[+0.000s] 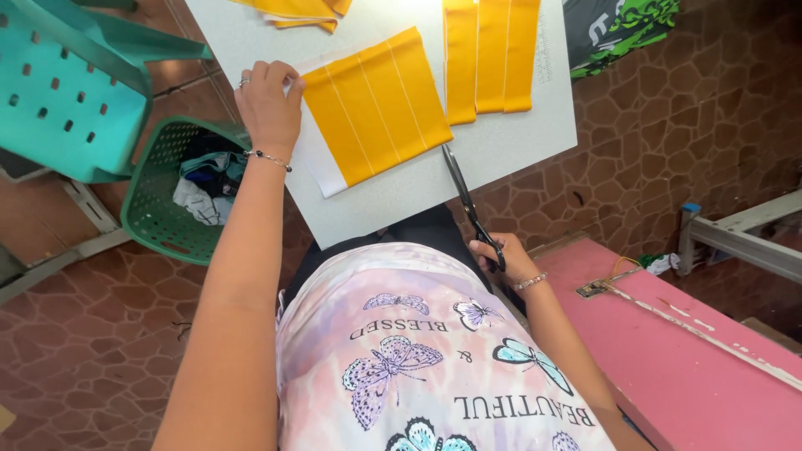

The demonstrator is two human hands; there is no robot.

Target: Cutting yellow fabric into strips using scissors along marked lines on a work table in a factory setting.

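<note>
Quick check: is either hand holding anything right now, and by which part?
The right hand holds the scissors by the handle loops. The left hand grips nothing; it presses flat on the edge of the yellow fabric on the white board.

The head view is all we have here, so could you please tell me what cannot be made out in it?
- Right hand: its fingers are partly hidden by the scissors handles.
- Scissor blades: the tips meet the yellow cloth; whether they are cutting cannot be told.
- Green basket: its contents are a jumble of cloth, partly hidden by the left hand's arm.
- Upper yellow pieces: cut off by the top edge.
- White board: its support is hidden.
</note>
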